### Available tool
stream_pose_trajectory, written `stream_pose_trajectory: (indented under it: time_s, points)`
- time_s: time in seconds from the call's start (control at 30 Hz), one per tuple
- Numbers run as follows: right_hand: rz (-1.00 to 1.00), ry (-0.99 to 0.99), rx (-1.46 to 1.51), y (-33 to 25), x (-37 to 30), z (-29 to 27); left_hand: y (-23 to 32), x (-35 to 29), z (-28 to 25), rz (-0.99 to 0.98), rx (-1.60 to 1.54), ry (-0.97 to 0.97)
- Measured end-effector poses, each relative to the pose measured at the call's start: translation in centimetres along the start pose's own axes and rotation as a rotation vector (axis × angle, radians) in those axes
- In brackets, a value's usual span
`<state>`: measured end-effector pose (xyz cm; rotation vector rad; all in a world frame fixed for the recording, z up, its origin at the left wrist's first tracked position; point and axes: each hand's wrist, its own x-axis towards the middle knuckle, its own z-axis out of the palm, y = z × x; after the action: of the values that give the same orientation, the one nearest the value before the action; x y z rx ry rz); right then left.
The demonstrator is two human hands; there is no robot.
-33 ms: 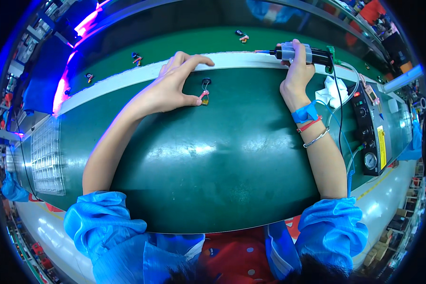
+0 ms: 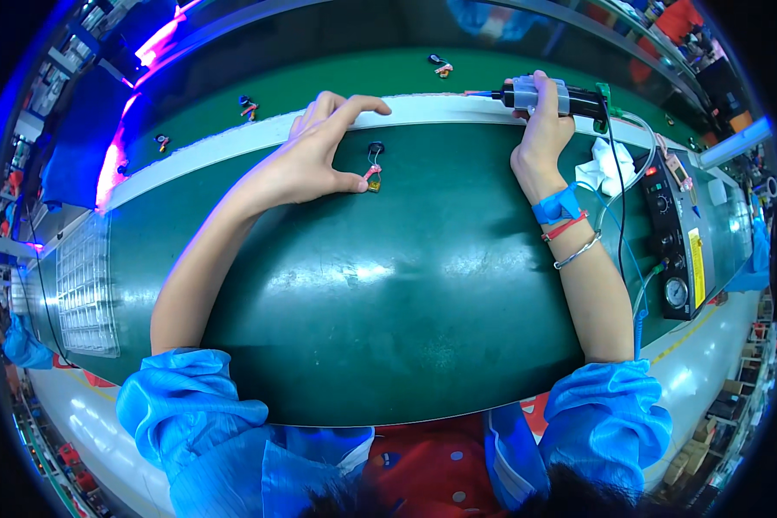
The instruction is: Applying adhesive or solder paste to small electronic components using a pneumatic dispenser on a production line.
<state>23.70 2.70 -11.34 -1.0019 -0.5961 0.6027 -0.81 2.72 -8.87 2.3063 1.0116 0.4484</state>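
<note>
My right hand (image 2: 544,142) is wrapped round a glue dispensing syringe (image 2: 583,104), held nearly level with its thin needle tip pointing left over the white rail. Below my left hand (image 2: 298,168) lies a small wired part (image 2: 373,173) with a black round end, thin wires and a pink and yellow end. My left thumb tip is at that pink and yellow end, touching or almost touching it. The other left fingers are spread and curve above the white rail, away from the thumb.
Beyond the white rail (image 2: 440,110), a green belt (image 2: 345,82) carries several similar wired parts. A black dispenser box (image 2: 669,229) with a gauge stands right, joined by a tube to the syringe. A crumpled white tissue (image 2: 609,164) lies beside it. Clear trays (image 2: 86,289) lie left.
The wired parts on the far belt have shifted very slightly to the left. Both hands, the syringe and the near part look unmoved.
</note>
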Motion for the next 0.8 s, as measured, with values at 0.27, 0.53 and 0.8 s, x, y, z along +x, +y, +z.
stream_pose_trajectory:
  time_s: [0.27,0.53,0.8]
  points:
    - [0.012,0.008,-0.014,0.1,-0.1,0.0,-0.3,0.8,-0.8,0.061,0.02,-0.136]
    - [0.003,0.015,-0.025,-0.2,-0.3,0.1,-0.1,0.8,-0.9,0.002,0.04,-0.176]
    - [0.0,0.0,-0.021,-0.4,-0.4,0.1,1.1,0.3,-0.3,0.032,0.004,-0.174]
